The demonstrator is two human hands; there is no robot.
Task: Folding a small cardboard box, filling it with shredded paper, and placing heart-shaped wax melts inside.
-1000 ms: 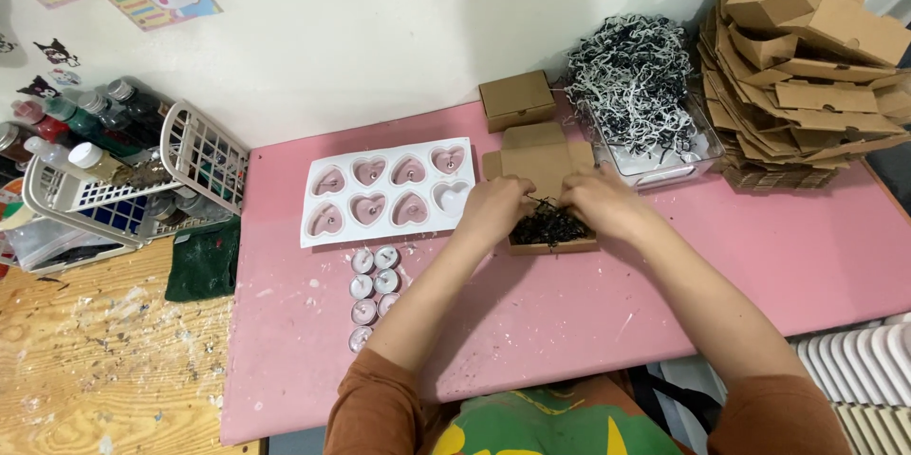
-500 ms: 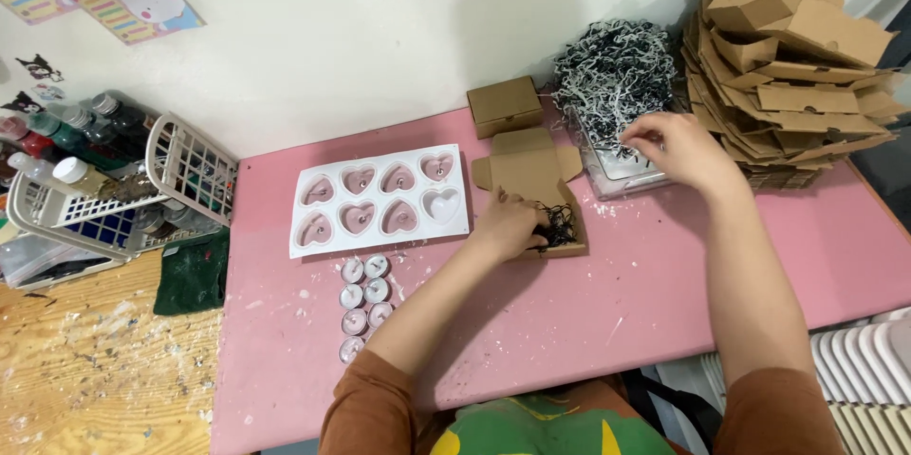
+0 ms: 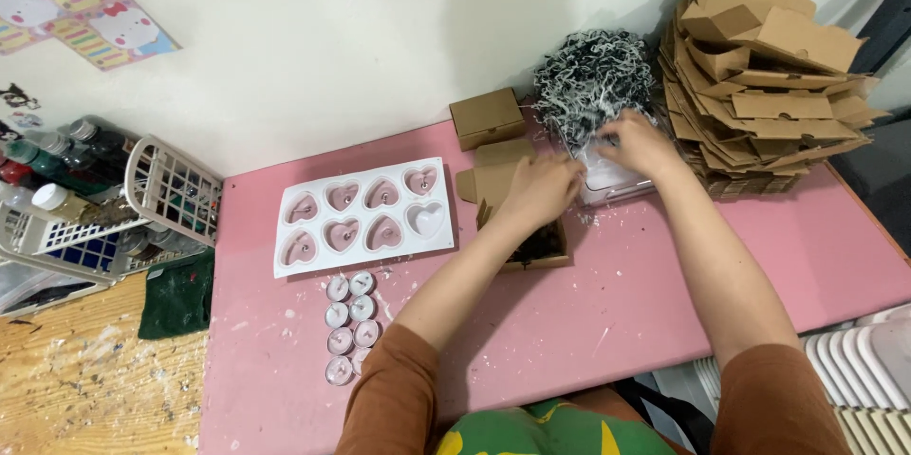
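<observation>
Head view shows both hands over a pink table. Left hand lies flat, fingers loosely together, on the open box, which sits just in front of the person with dark filling inside. Right hand reaches further back and right, fingers curled into the shredded paper in a clear tray; whether it already pinches some strands I cannot tell. So the paper lies behind and to the right of the box, and the right hand is the nearer one. A closed small box stands by the wall. Folded brown boxes are stacked at right. A white heart mould and round candles lie at left.
</observation>
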